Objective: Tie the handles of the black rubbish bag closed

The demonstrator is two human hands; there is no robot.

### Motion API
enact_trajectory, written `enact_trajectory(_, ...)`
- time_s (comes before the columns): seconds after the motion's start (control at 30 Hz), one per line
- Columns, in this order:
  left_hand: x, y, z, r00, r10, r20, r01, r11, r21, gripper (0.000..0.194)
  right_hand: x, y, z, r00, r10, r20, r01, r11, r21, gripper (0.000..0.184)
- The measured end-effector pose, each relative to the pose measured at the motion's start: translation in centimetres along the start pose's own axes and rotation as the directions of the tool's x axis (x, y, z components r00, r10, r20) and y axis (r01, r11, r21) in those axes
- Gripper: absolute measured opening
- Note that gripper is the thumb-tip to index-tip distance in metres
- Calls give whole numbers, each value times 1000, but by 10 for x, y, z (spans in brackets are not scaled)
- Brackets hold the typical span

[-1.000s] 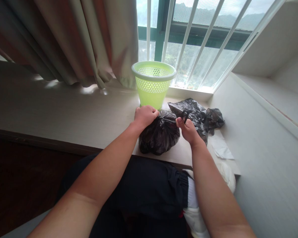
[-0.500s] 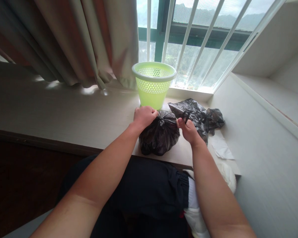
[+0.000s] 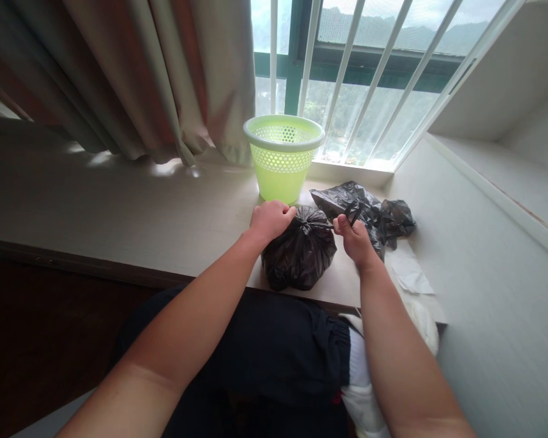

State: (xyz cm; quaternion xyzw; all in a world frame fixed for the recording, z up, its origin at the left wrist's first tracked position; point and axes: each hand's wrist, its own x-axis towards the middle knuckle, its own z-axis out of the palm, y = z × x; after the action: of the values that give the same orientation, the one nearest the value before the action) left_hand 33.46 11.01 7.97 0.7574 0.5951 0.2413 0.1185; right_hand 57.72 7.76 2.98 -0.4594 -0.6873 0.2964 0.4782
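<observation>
A full black rubbish bag (image 3: 299, 255) sits at the near edge of the pale window ledge (image 3: 132, 207). My left hand (image 3: 270, 220) is closed in a fist on the gathered top of the bag. My right hand (image 3: 355, 238) pinches a black strip of the bag's tie, which stretches taut from the knot to my fingers. Just behind the bag stands a lime-green perforated waste basket (image 3: 283, 157), upright and unlined.
Loose crumpled black bags (image 3: 368, 210) lie right of the tied bag, with white paper (image 3: 408, 274) beside them. A curtain (image 3: 132, 73) hangs at the back left. Barred windows (image 3: 360, 73) and a white side wall (image 3: 484, 255) close the right side.
My right hand has pulled the tie strip out to the right, drawing it taut. The view has shifted slightly; the bag and both hands sit a little further right.
</observation>
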Motion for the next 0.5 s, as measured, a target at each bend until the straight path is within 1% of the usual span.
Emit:
enact_trajectory(0.07,-1,3,0,1000,15,4,-15,989,-146,48,0,0,0,999,1,-45,2,998,62,65)
enact_trajectory(0.13,0,5,1,998,46,-32,-53,955,-290,48,0,-2,0,998,-14,-61,21,992,125,64)
enact_trajectory(0.2,1,7,3,995,74,-71,-96,919,-382,48,2,-4,3,996,-46,-78,60,982,181,64)
enact_trajectory(0.23,2,7,3,994,80,-79,-105,912,-395,48,3,-5,4,994,-62,-91,80,973,215,65)
enact_trajectory(0.3,2,8,5,995,66,-71,-88,929,-358,47,5,-6,9,990,-80,-115,112,947,300,66)
enact_trajectory(0.4,2,8,4,998,2,-63,-16,973,-232,45,8,-6,15,991,-80,-110,119,899,421,65)
enact_trajectory(0.5,2,7,1,995,-53,-79,43,992,-123,44,9,-5,19,993,-79,-93,112,893,436,65)
